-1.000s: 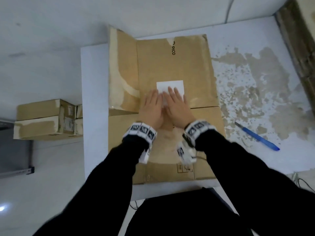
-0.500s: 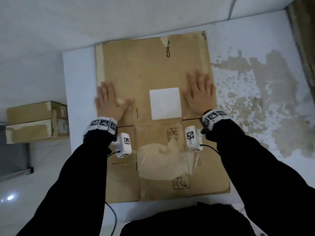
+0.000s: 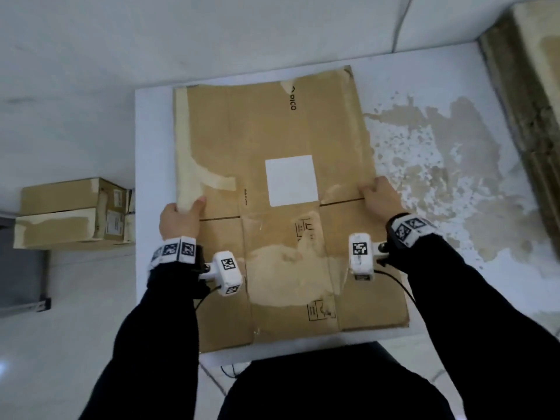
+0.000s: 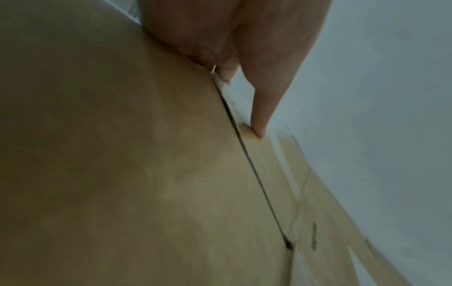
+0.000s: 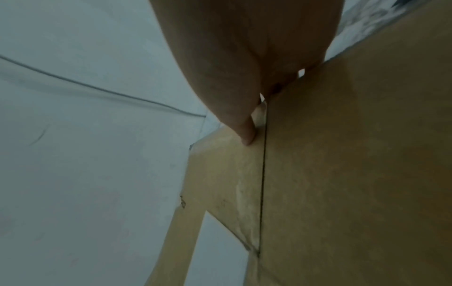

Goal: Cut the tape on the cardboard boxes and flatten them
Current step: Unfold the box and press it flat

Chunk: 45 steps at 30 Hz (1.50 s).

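A flattened brown cardboard box point(image 3: 272, 131) with a white label point(image 3: 291, 180) and pale tape strips lies on the white table point(image 3: 154, 147). My left hand point(image 3: 188, 207) grips its left edge, thumb on top and fingers curled underneath. At the right edge my right hand point(image 3: 374, 192) holds the board the same way. The left wrist view shows the thumb point(image 4: 259, 112) pressing the cardboard point(image 4: 122, 154) beside a flap slit. The right wrist view shows a thumb point(image 5: 246, 133) on the cardboard point(image 5: 354, 154).
Two taped cardboard boxes point(image 3: 72, 213) are stacked on the floor left of the table. The table's right half has a worn brown patch point(image 3: 454, 177). A rough wooden edge point(image 3: 530, 101) runs along the far right. A cable point(image 3: 400, 25) crosses the floor behind.
The hands slid apart from the box's middle, pressed flat near its sides, and now curl round the left and right edges. The raised left flap has gone flat.
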Each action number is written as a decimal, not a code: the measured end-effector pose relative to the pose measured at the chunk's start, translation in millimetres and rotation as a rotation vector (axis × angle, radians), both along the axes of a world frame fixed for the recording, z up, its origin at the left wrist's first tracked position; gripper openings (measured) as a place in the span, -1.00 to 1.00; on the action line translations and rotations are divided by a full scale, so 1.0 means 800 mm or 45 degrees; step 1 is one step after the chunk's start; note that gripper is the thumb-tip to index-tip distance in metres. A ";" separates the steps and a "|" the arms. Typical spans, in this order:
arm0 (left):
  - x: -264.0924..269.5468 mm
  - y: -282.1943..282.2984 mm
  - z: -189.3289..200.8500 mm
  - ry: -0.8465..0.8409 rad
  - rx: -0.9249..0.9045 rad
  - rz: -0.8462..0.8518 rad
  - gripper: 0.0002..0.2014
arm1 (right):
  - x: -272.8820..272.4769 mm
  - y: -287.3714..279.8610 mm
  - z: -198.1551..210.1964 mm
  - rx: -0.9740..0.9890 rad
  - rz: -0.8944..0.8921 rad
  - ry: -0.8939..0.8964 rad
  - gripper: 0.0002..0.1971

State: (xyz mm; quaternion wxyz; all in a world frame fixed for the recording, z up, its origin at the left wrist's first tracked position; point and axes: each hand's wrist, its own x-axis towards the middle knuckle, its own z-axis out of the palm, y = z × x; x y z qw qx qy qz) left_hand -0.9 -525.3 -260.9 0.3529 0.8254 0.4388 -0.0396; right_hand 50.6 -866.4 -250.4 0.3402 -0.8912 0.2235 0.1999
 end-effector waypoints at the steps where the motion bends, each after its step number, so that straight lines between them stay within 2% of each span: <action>1: -0.003 0.001 0.002 -0.051 -0.003 -0.020 -0.48 | -0.002 0.002 0.003 -0.016 0.021 -0.018 -0.57; 4: -0.012 -0.008 0.016 -0.199 0.070 -0.038 -0.59 | -0.010 0.007 0.016 -0.005 0.049 -0.172 -0.67; 8: -0.024 -0.035 0.059 -0.372 0.132 -0.035 -0.64 | -0.016 -0.026 0.059 0.082 0.095 -0.336 -0.87; 11: -0.026 -0.076 0.098 -0.542 0.110 -0.078 -0.71 | -0.014 -0.083 0.100 0.114 0.089 -0.469 -0.78; 14: -0.012 -0.148 0.136 -0.683 0.043 -0.118 -0.72 | -0.004 -0.169 0.135 0.097 0.061 -0.561 -0.74; 17: 0.014 -0.245 0.159 -0.769 -0.123 -0.165 -0.73 | 0.011 -0.278 0.166 0.089 0.035 -0.654 -0.75; 22: 0.072 -0.446 0.146 -0.847 -0.348 -0.201 -0.76 | 0.051 -0.488 0.180 0.052 -0.081 -0.679 -0.67; 26: 0.108 -0.608 0.126 -0.772 -0.412 -0.235 -0.76 | 0.076 -0.639 0.177 -0.052 -0.238 -0.665 -0.48; 30: 0.144 -0.735 0.109 -0.598 -0.463 -0.197 -0.65 | 0.111 -0.741 0.167 -0.243 -0.190 -0.593 -0.57; 34: 0.169 -0.808 0.086 -0.446 -0.502 -0.157 -0.66 | 0.140 -0.793 0.142 -0.352 -0.032 -0.432 -0.64; 36: 0.177 -0.823 0.075 -0.381 -0.477 -0.148 -0.64 | 0.145 -0.802 0.130 -0.425 0.050 -0.327 -0.56; 39: 0.187 -0.832 0.061 -0.358 -0.370 -0.145 -0.62 | 0.137 -0.791 0.112 -0.503 0.058 -0.224 -0.34; 40: 0.188 -0.834 0.061 -0.383 -0.376 -0.135 -0.57 | 0.134 -0.783 0.104 -0.522 0.056 -0.192 -0.24; 42: 0.185 -0.837 0.060 -0.409 -0.438 -0.246 -0.32 | 0.126 -0.763 0.092 -0.489 0.147 -0.068 0.01; 43: 0.183 -0.840 0.062 -0.348 -0.411 -0.394 -0.15 | 0.123 -0.755 0.084 -0.436 0.222 0.005 0.12; 45: 0.176 -0.844 0.064 -0.099 -0.252 -0.725 0.12 | 0.115 -0.741 0.074 -0.348 0.295 0.155 0.17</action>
